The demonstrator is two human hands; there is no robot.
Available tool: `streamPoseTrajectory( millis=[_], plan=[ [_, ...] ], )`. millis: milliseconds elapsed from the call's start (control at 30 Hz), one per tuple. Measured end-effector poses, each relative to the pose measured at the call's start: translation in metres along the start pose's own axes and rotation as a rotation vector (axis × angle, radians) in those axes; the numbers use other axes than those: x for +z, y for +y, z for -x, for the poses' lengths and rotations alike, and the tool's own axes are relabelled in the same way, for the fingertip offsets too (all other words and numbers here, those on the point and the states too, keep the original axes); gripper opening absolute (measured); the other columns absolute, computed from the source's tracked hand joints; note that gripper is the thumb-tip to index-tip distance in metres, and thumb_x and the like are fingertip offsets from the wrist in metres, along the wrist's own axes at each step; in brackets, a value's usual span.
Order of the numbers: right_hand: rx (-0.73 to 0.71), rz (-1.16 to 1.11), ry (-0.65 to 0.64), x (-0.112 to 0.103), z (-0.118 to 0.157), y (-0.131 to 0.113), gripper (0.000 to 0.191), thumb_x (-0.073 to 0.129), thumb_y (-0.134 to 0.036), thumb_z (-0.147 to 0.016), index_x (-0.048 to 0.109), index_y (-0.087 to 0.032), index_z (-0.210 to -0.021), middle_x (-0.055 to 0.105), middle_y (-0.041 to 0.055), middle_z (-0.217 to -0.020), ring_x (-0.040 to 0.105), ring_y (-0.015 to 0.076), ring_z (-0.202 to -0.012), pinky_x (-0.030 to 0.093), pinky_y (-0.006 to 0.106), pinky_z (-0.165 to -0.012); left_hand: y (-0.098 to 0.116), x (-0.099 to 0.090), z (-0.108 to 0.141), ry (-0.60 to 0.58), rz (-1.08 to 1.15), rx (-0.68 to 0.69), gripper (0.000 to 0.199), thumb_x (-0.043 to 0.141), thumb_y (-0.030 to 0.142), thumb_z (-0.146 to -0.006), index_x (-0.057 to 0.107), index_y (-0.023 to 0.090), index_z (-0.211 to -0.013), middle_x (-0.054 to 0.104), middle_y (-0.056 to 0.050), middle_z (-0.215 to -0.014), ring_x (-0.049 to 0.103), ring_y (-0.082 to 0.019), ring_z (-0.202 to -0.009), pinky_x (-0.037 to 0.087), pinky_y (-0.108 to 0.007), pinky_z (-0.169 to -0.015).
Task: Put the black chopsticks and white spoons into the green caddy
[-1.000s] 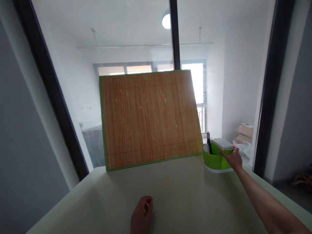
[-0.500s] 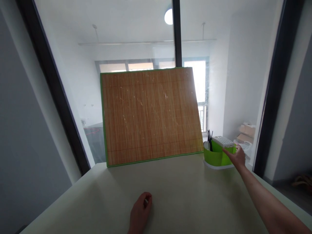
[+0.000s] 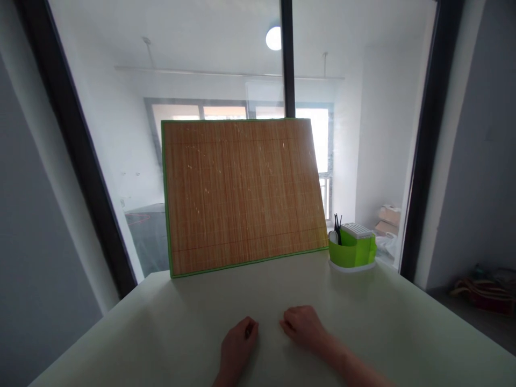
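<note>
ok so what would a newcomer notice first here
Probably the big brown mat with green edging, standing at the back of the table. Next, the bright green caddy by its lower right corner. Then the left hand and right hand, curled and apart, low in the middle.

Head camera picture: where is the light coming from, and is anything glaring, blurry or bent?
Head view: daylight glows through the far window, leaving the board backlit, with small bright glints across it; same head view: the right hand looks slightly soft; head view again: the dark side posts splay outward toward the top, probably lens or viewing-angle distortion.
</note>
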State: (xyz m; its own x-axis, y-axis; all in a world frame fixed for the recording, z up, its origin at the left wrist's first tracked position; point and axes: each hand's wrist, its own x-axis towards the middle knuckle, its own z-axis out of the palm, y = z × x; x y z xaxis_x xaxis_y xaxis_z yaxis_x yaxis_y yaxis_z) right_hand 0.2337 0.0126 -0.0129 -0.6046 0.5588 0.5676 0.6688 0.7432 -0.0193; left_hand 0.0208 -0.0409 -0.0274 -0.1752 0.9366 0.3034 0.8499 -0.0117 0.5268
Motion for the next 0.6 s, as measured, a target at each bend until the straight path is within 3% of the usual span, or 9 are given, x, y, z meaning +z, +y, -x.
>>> streamPoseTrajectory(
  millis=[67,167,600],
  plan=[
    [-0.028,-0.011,-0.046,0.015,-0.001,-0.022,0.018,0.055,-0.030,-0.080,0.057,-0.021,-0.065,0.064,-0.0022,-0.064,0.057,0.0123,-0.057,0.031,0.023,-0.054,0.000,0.000,0.002,-0.005,-0.019,0.019,0.034,0.036,0.043,-0.086,0.054,0.020,-0.068,0.061,0.000,-0.066,0.056,-0.015,-0.063,0.031,-0.023,-0.058],
    [-0.010,-0.014,-0.082,0.026,0.002,-0.037,0.015,0.056,-0.029,-0.079,0.058,-0.020,-0.067,0.066,-0.0011,-0.067,0.058,0.0132,-0.059,0.031,0.023,-0.055,0.001,0.000,0.003,-0.007,-0.046,0.031,0.035,0.035,0.044,-0.086,0.053,0.020,-0.068,0.061,0.000,-0.066,0.054,-0.015,-0.062,0.030,-0.024,-0.058],
    [0.070,-0.021,-0.134,0.024,0.006,-0.035,0.013,0.060,-0.030,-0.075,0.058,-0.021,-0.066,0.064,-0.0036,-0.068,0.058,0.0123,-0.064,0.029,0.022,-0.055,-0.001,0.003,0.001,-0.038,-0.097,0.063,0.035,0.036,0.044,-0.085,0.054,0.020,-0.067,0.062,-0.001,-0.068,0.055,-0.016,-0.065,0.029,-0.025,-0.059]
  ],
)
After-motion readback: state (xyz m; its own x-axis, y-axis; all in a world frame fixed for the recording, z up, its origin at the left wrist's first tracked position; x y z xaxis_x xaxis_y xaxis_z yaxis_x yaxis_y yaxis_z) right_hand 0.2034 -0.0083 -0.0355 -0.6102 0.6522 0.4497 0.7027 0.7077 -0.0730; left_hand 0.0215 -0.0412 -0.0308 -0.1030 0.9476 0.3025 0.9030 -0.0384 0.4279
